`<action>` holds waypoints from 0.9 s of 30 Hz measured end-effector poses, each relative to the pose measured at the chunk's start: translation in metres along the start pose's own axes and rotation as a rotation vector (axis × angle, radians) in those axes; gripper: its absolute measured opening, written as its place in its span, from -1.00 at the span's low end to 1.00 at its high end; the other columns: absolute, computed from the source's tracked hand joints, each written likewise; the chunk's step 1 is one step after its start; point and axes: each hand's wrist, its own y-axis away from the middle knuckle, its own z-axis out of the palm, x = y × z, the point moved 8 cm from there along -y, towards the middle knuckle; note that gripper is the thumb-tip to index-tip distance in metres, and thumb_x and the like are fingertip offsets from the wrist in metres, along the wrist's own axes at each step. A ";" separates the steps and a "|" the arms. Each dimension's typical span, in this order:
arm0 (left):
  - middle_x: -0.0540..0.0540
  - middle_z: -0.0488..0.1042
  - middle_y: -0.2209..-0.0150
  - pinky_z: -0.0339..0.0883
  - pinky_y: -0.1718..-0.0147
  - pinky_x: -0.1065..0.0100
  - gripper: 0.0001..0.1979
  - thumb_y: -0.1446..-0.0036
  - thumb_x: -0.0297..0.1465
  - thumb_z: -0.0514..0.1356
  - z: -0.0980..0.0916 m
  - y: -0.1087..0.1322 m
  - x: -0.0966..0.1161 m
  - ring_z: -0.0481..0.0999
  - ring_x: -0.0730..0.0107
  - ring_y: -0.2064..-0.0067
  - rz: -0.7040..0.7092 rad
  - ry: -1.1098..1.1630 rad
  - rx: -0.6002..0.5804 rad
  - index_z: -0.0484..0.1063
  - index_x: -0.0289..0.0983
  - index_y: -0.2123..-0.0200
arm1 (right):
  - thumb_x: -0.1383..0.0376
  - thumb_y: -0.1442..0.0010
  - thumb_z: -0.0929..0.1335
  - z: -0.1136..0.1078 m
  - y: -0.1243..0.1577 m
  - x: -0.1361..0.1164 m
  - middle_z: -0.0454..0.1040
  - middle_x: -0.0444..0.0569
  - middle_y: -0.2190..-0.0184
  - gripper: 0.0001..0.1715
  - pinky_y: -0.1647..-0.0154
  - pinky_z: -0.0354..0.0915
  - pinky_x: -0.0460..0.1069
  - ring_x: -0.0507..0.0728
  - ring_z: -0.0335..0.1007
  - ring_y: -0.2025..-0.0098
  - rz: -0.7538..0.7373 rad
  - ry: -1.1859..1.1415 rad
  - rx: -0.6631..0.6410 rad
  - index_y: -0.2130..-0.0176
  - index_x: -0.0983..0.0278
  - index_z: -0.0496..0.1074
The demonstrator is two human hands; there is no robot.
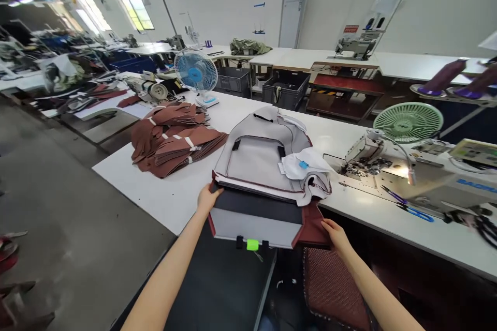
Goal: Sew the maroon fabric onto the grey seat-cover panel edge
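Note:
A sewn seat cover (254, 163), its pale grey backing facing up, lies partly on the white table and hangs over the front edge. Dark and maroon panels run along its near side, with a bright green tag (252, 244) between two black clips at the lower edge. My left hand (208, 199) pinches the cover's left corner, thumb on top. On the other side, my right hand (336, 234) grips the maroon flap (313, 225) between thumb and fingers. A folded white piece with a blue label (303, 164) rests on the cover's right part.
Left of the cover sit bundled brown cut pieces (174, 139), with a blue fan (196, 71) behind. A sewing machine (373, 152), scissors (413, 212) and a green fan (407, 121) are at the right. Below is a maroon padded seat (336, 282). Grey crates (286, 87) stand beyond.

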 end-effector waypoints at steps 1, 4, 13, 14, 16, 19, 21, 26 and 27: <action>-0.19 0.54 0.25 0.34 0.20 0.24 -0.64 0.02 -0.21 0.25 -0.004 -0.009 0.010 0.51 0.07 0.17 0.009 -0.048 0.009 0.44 -0.34 0.20 | 0.16 -0.23 0.32 0.006 -0.002 -0.001 0.47 -0.07 0.27 -0.72 0.20 0.38 0.05 0.06 0.42 0.27 0.002 -0.011 -0.016 0.23 0.35 0.42; -0.21 0.53 0.24 0.32 0.21 0.20 -0.66 -0.02 -0.19 0.23 -0.012 -0.031 0.041 0.50 -0.01 0.14 0.033 -0.191 0.048 0.42 -0.29 0.19 | 0.16 -0.24 0.31 0.019 -0.005 -0.002 0.47 -0.06 0.24 -0.72 0.20 0.38 0.05 0.07 0.42 0.25 0.012 -0.038 -0.065 0.19 0.34 0.41; -0.37 0.49 0.17 0.29 0.21 0.05 -0.54 -0.14 -0.16 0.13 -0.015 -0.056 0.099 0.46 -0.17 0.11 0.067 -0.471 0.169 0.29 -0.36 0.01 | 0.17 -0.26 0.30 0.005 0.003 0.026 0.46 -0.05 0.25 -0.72 0.26 0.39 0.02 0.04 0.41 0.29 0.089 0.051 -0.242 0.16 0.33 0.40; -0.37 0.48 0.16 0.28 0.19 0.02 -0.54 -0.15 -0.17 0.12 -0.017 -0.055 0.102 0.46 -0.18 0.10 0.076 -0.487 0.172 0.28 -0.39 0.00 | 0.16 -0.26 0.30 -0.001 0.004 0.028 0.46 -0.05 0.25 -0.72 0.27 0.39 0.02 0.03 0.41 0.30 0.087 0.072 -0.246 0.15 0.33 0.40; -0.41 0.44 0.11 0.23 0.14 -0.05 -0.53 -0.17 -0.21 0.11 -0.023 -0.047 0.107 0.43 -0.20 0.07 0.100 -0.512 0.191 0.25 -0.44 -0.03 | 0.16 -0.27 0.29 -0.011 0.006 0.030 0.45 -0.05 0.25 -0.71 0.27 0.39 0.02 0.04 0.41 0.30 0.074 0.121 -0.241 0.14 0.33 0.40; -0.52 0.27 -0.06 0.14 0.07 -0.17 -0.52 -0.20 -0.32 0.05 -0.026 -0.025 0.112 0.29 -0.28 -0.07 0.136 -0.526 0.279 0.15 -0.52 -0.10 | 0.16 -0.26 0.29 -0.029 0.001 0.025 0.45 -0.04 0.23 -0.70 0.26 0.39 0.03 0.05 0.41 0.28 0.035 0.210 -0.194 0.12 0.33 0.38; -0.49 0.13 -0.18 0.09 0.02 -0.18 -0.52 -0.23 -0.35 0.01 -0.014 -0.005 0.118 0.17 -0.26 -0.15 0.221 -0.525 0.309 0.12 -0.48 -0.15 | 0.17 -0.26 0.30 -0.041 -0.008 0.015 0.44 -0.03 0.19 -0.70 0.21 0.38 0.06 0.07 0.41 0.23 -0.007 0.273 -0.145 0.10 0.33 0.38; -0.16 0.21 -0.21 0.02 -0.15 0.03 -0.65 -0.26 -0.33 0.00 0.068 0.055 0.148 0.16 0.10 -0.22 0.655 -0.525 0.108 0.30 -0.20 -0.09 | 0.20 -0.25 0.31 -0.071 -0.048 -0.029 0.36 0.02 0.01 -0.73 0.02 0.30 0.16 0.15 0.32 0.03 -0.103 0.349 -0.074 0.09 0.29 0.38; -0.11 0.26 -0.19 0.03 -0.16 0.08 -0.67 -0.25 -0.34 0.02 0.087 0.065 0.154 0.18 0.15 -0.21 0.732 -0.525 0.054 0.34 -0.16 -0.06 | 0.20 -0.25 0.31 -0.074 -0.057 -0.037 0.35 0.03 0.00 -0.73 0.02 0.30 0.16 0.15 0.32 0.02 -0.101 0.346 -0.075 0.08 0.28 0.38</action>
